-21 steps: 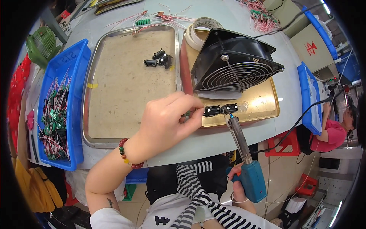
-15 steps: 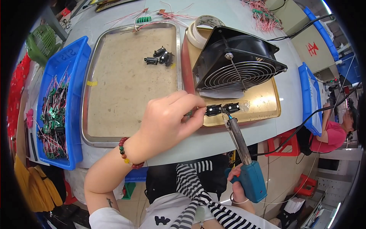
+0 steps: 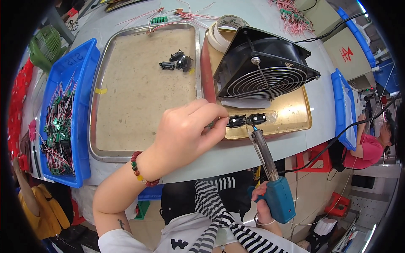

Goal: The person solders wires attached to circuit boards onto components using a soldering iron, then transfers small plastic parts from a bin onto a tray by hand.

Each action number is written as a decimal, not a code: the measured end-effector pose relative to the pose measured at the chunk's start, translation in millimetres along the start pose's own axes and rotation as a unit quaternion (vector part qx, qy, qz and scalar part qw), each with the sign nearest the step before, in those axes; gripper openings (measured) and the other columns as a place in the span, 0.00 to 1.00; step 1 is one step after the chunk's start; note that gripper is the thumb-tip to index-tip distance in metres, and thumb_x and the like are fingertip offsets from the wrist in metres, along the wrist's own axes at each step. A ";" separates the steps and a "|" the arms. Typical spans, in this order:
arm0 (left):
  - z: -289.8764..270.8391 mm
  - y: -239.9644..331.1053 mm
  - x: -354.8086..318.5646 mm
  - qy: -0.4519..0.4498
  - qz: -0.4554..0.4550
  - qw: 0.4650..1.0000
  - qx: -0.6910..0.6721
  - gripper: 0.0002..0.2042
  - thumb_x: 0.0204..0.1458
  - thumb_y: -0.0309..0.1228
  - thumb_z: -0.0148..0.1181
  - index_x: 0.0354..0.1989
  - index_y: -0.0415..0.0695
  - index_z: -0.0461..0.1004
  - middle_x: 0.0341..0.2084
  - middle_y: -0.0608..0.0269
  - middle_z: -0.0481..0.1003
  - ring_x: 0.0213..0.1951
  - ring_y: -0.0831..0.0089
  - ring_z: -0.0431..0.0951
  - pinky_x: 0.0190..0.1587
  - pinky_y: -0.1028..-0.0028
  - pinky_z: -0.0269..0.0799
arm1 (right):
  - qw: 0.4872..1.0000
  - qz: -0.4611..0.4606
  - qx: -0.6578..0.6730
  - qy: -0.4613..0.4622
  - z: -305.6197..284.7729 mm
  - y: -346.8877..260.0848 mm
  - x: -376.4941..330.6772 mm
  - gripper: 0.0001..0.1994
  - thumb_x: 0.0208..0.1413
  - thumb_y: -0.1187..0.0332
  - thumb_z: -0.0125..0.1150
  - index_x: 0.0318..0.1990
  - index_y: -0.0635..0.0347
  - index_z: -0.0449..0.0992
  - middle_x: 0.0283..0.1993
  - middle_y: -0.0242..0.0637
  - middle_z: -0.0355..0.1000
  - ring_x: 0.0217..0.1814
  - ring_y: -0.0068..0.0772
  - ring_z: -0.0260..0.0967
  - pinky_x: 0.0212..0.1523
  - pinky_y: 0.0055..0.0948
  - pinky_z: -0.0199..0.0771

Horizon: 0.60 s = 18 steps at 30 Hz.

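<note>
My right hand (image 3: 264, 206) is wrapped round the teal handle of a soldering gun (image 3: 280, 200), which points up and away from me. Its tip touches or nearly touches the gap between two small black plastic parts, a left one (image 3: 236, 121) and a right one (image 3: 257, 118), on a gold tin lid (image 3: 291, 122). Beside the left part, my left hand (image 3: 190, 128) is closed in a pinch. A bit of green shows between its fingers, but they hide most of what they hold.
A black fan (image 3: 263, 63) with a wire guard stands on the lid beside tape rolls (image 3: 219, 36). The metal tray (image 3: 98, 122) holds several black parts (image 3: 179, 62). A blue bin (image 3: 86, 126) holds wired green boards. Co-workers sit at the right, near a blue tray (image 3: 344, 109).
Both my hands and the soldering gun stay almost where they were. At the far left edge, another person's bare arm has come into view above the yellow cloth.
</note>
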<state>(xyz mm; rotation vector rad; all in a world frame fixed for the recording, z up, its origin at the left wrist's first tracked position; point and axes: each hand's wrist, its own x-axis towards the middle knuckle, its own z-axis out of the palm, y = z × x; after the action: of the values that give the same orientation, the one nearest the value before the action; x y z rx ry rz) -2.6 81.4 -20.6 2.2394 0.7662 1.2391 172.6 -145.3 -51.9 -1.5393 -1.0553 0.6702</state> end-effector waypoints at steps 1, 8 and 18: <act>-0.2 -0.4 -0.2 0.000 0.005 1.000 0.004 0.05 0.43 0.22 0.65 0.28 0.42 0.77 0.18 0.65 0.71 0.15 0.78 0.68 0.17 0.79 0.61 | 1.000 0.000 0.000 0.000 0.6 -0.1 -0.3 0.07 0.38 0.71 0.61 0.28 0.63 0.75 0.24 0.37 0.70 0.23 0.33 0.66 0.24 0.27 0.64; 0.1 0.3 0.1 0.000 0.015 1.000 0.009 0.05 0.43 0.21 0.65 0.28 0.42 0.77 0.18 0.64 0.71 0.15 0.76 0.69 0.17 0.78 0.62 | 0.997 -0.034 -0.071 -0.015 -6.3 9.1 -4.2 0.09 0.41 0.71 0.60 0.31 0.65 0.76 0.24 0.38 0.71 0.24 0.34 0.68 0.24 0.28 0.67; 0.0 0.6 0.4 -0.001 0.023 0.999 0.024 0.05 0.42 0.21 0.65 0.28 0.42 0.77 0.17 0.64 0.71 0.14 0.77 0.69 0.17 0.78 0.61 | 0.999 -0.037 -0.021 -0.030 1.4 -1.8 5.6 0.11 0.46 0.66 0.61 0.34 0.66 0.75 0.24 0.36 0.71 0.23 0.30 0.69 0.24 0.25 0.66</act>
<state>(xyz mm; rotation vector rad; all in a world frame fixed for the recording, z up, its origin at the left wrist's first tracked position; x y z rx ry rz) -2.3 81.2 -20.0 2.3078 0.7548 1.2521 173.3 -139.6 -49.8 -1.5162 -1.1708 0.6502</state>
